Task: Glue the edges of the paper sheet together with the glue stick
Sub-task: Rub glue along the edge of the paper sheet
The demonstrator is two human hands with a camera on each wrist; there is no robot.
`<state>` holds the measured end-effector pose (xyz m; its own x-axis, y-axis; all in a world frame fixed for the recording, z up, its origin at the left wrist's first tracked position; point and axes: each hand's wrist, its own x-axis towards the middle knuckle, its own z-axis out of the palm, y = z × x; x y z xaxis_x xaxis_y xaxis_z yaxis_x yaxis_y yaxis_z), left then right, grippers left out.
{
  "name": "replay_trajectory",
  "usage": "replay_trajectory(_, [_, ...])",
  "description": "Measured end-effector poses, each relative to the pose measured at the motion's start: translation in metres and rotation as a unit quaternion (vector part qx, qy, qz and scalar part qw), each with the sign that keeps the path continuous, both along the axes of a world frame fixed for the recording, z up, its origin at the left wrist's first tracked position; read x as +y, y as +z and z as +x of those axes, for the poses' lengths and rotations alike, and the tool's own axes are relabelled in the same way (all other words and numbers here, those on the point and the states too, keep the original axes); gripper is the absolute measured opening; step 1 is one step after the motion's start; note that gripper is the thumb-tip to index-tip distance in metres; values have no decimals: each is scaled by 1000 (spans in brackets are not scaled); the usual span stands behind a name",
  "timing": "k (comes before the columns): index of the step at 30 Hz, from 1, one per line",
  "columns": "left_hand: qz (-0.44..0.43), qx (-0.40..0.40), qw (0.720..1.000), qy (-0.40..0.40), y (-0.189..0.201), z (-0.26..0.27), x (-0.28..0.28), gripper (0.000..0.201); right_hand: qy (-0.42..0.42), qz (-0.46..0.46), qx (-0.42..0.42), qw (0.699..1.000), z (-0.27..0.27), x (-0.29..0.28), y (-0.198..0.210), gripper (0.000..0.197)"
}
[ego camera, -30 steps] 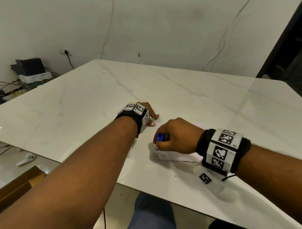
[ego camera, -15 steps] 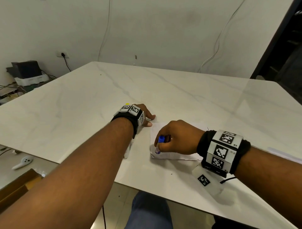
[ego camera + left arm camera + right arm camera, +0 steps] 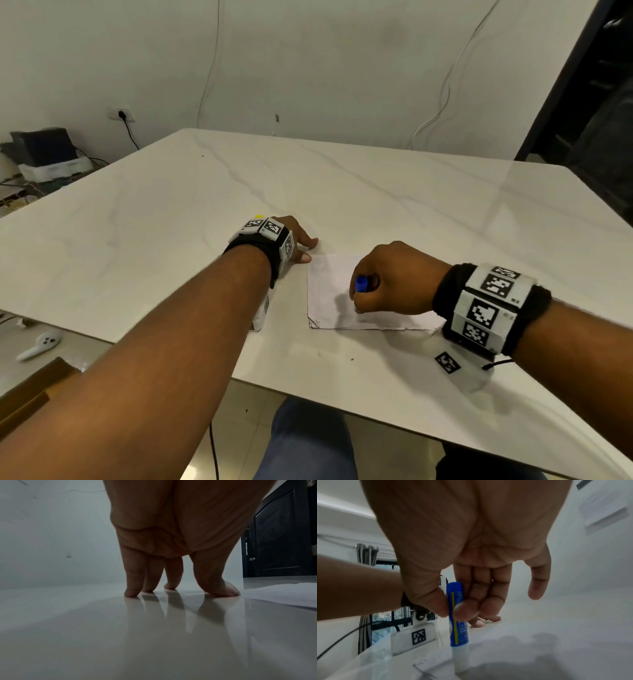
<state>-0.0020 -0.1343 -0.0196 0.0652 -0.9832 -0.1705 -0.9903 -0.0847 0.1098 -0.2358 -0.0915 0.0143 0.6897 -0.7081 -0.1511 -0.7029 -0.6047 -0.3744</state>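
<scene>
A white paper sheet (image 3: pixel 329 291) lies flat on the marble table (image 3: pixel 171 222), near its front edge. My right hand (image 3: pixel 387 277) pinches a blue glue stick (image 3: pixel 361 283) upright between thumb and fingers. In the right wrist view the glue stick (image 3: pixel 456 615) points down and its white glue tip touches the paper (image 3: pixel 530 655). My left hand (image 3: pixel 301 240) rests on the table just left of the sheet's far left corner. In the left wrist view its fingertips (image 3: pixel 132 593) press on the bare tabletop, with the paper's edge (image 3: pixel 283 595) beside the thumb.
A white controller (image 3: pixel 41 344) and a brown cardboard box (image 3: pixel 30 394) lie on the floor to the left. A small yellow object (image 3: pixel 259 216) peeks from behind my left wrist. Boxes and cables (image 3: pixel 44 154) sit by the wall at far left.
My right hand has slid the glue stick to the right, from the sheet's near left corner toward its middle. More of the paper's left part shows now. The left hand has stayed put.
</scene>
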Motion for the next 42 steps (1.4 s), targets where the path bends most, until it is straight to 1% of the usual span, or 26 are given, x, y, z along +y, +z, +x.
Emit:
replay_trajectory(4, [16,-3,1000,6,0,0,-1,53,45,11,-23,999,21,10,-3,18])
replay_trajectory(7, [32,-16,999,2,-4,1,-3,54,41,2,-20,999,14,10,-3,18])
replay_trajectory(13, [29,-24,999,-1,-4,0,-3,52,-26,-10,9,1000,-62,-7,-1,14])
replay_trajectory(16, [40,-31,999,4,-2,-2,-3,52,-60,-9,22,998,-89,-12,3,13])
replay_trajectory(18, [45,-26,999,11,0,-7,-2,52,-65,-5,18,998,-90,-10,5,13])
replay_trajectory(21, [34,-11,999,26,4,-14,-1,46,-45,-1,-14,999,-66,-6,6,17])
replay_trajectory(22, [32,-4,999,30,6,-17,1,47,-34,4,-26,999,-55,-5,4,18])
replay_trajectory(23, [35,-7,999,33,10,-24,2,55,-22,6,-33,999,-46,-4,3,18])
replay_trajectory(25, [52,-34,998,32,19,-42,7,84,2,4,-27,1000,-33,-2,0,20])
replay_trajectory(26, [54,-47,997,19,23,-54,10,97,9,-1,-19,1000,-32,-2,-2,21])
replay_trajectory(27, [53,-52,997,0,25,-67,11,106,9,-6,-10,1000,-33,-2,-3,21])
replay_trajectory(29, [50,-46,997,-46,26,-91,11,115,-7,-10,0,1000,-46,-5,-4,21])
replay_trajectory(31, [51,-53,994,-79,24,-112,8,117,-27,-8,6,1000,-65,-10,-3,20])
replay_trajectory(36, [77,-120,982,-122,23,-139,-1,123,-90,-20,20,996,-118,-20,1,15])
replay_trajectory(39, [98,-143,974,-143,20,-142,-3,117,-113,-17,29,993,-131,-27,2,14])
replay_trajectory(42, [109,-140,971,-161,17,-140,-4,106,-123,-3,18,992,-128,-36,2,14])
